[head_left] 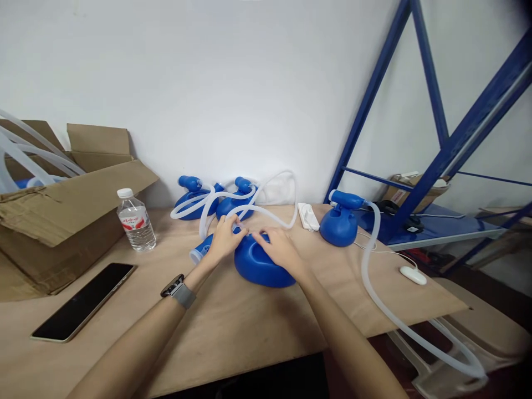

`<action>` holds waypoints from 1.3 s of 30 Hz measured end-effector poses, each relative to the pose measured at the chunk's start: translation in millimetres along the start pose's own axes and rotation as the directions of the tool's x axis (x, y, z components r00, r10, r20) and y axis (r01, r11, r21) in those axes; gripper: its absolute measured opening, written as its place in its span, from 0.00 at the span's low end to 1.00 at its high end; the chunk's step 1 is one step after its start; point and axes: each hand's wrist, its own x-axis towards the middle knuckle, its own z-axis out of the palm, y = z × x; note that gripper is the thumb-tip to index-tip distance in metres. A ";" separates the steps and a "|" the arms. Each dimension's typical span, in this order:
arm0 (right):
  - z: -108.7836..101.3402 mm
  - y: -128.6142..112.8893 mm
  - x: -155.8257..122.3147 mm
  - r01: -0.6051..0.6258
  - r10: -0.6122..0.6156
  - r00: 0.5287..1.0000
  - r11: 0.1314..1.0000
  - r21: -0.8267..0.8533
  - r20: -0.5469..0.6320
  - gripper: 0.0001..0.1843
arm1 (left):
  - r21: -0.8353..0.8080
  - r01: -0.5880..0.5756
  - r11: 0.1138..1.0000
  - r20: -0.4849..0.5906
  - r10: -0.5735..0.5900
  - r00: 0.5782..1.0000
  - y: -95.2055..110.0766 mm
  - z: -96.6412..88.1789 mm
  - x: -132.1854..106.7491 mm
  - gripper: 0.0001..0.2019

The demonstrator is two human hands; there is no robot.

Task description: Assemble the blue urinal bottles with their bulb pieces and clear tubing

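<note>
A squat blue urinal bottle (264,271) lies on the table before me. My left hand (228,235) is closed at its neck end, fingers pinched around the end of a translucent hose (266,213); the exact joint is partly covered by the fingers. My right hand (278,249) grips the top of the bottle, thumb toward the neck. Beside my left hand lies a blue tubular head (201,250) with a pale rim, partly behind the wrist. Further back stand two more blue urinal bottles (233,206) with coiled hoses.
An open cardboard box (62,233) with hoses stands left, near a water bottle (137,221) and a phone (85,302). At right are another urinal bottle (338,228), its hose hanging over the edge, a white power strip (308,216) and a blue metal rack (432,227).
</note>
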 end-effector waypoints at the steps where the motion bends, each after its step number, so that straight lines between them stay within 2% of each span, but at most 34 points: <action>1: -1.2 -4.7 6.6 0.015 -0.016 0.999 0.999 0.034 0.045 0.20 | -0.007 -0.014 1.000 0.008 0.014 1.000 -2.8 1.5 -0.9 0.07; 4: -1.3 -7.3 25.3 -0.032 0.009 0.983 0.992 0.121 0.183 0.17 | -0.009 -0.024 1.000 0.014 0.024 1.000 -10.4 1.5 -3.5 0.06; 7: 2.1 2.1 37.6 -0.139 0.071 0.955 0.965 0.223 0.287 0.18 | -0.020 -0.050 0.999 0.023 0.051 0.998 -15.1 0.7 -5.7 0.06; 10: 5.9 11.6 41.8 -0.199 0.071 0.932 0.919 0.339 0.354 0.18 | -0.037 -0.060 0.998 0.018 0.061 0.998 -16.8 3.2 -6.9 0.06; 18: 9.5 11.3 43.2 -0.221 0.109 0.931 0.927 0.302 0.348 0.17 | -0.024 -0.063 0.998 -0.056 0.062 0.997 -15.8 9.8 -9.4 0.05; 22: 12.5 7.8 44.6 -0.212 0.179 0.960 0.968 0.138 0.217 0.17 | 0.014 -0.038 0.999 -0.111 0.040 0.993 -13.5 13.1 -10.4 0.02; 25: 12.4 7.1 44.1 -0.222 0.203 0.956 0.973 0.071 0.210 0.21 | 0.024 -0.029 0.999 -0.098 0.031 0.995 -13.1 12.6 -9.4 0.03; 29: 10.3 7.8 41.8 -0.218 0.198 0.954 0.974 0.068 0.226 0.22 | -0.011 -0.094 0.996 0.029 0.094 0.995 -15.9 0.6 -11.2 0.17; 32: 9.5 7.2 40.5 -0.210 0.181 0.957 0.972 0.108 0.226 0.22 | -0.009 -0.178 0.984 0.010 0.178 0.984 -23.4 -18.2 -19.2 0.24; 35: 8.8 7.8 41.1 -0.231 0.180 0.949 0.956 0.182 0.259 0.21 | 0.095 -0.206 0.974 -0.035 0.210 0.977 -40.4 -39.8 -32.6 0.26; 37: 7.1 11.8 41.5 -0.249 0.152 0.939 0.919 0.307 0.307 0.22 | 0.210 -0.177 0.961 0.042 0.172 0.984 -57.2 -51.2 -43.4 0.28; 39: 4.3 20.0 39.9 -0.250 0.083 0.934 0.845 0.473 0.346 0.25 | 0.353 -0.145 0.924 0.149 0.098 0.984 -76.1 -58.0 -54.5 0.29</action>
